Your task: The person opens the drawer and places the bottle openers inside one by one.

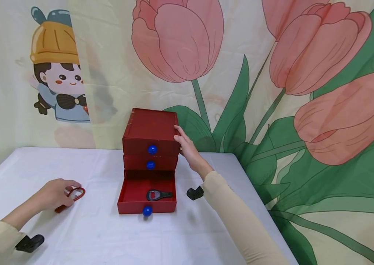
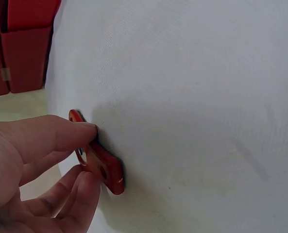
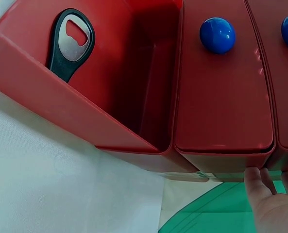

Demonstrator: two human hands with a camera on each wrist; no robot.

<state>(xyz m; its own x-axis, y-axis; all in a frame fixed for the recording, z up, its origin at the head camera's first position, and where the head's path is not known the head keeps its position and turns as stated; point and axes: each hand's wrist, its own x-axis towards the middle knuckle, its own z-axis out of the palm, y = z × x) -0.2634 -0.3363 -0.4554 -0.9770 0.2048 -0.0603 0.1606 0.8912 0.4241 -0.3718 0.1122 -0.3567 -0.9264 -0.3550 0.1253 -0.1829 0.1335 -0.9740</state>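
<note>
Between thumb and fingers, my left hand (image 1: 52,193) pinches a red bottle opener (image 2: 110,167) at the left of the white table; whether it touches the cloth I cannot tell. My right hand (image 1: 191,152) rests against the right side of a dark red drawer box (image 1: 152,125), fingers extended. The box's bottom drawer (image 1: 132,207) is pulled out. Inside it lies a black-handled bottle opener (image 3: 76,41) with a metal head, toward the drawer's right side. The two upper drawers are closed.
Blue round knobs (image 1: 152,149) stick out from the drawer fronts. White cloth covers the table (image 1: 84,235). Behind and to the right hangs a curtain (image 1: 114,48) printed with tulips. A black device (image 1: 195,193) protrudes below the right sleeve, another (image 1: 30,243) below the left.
</note>
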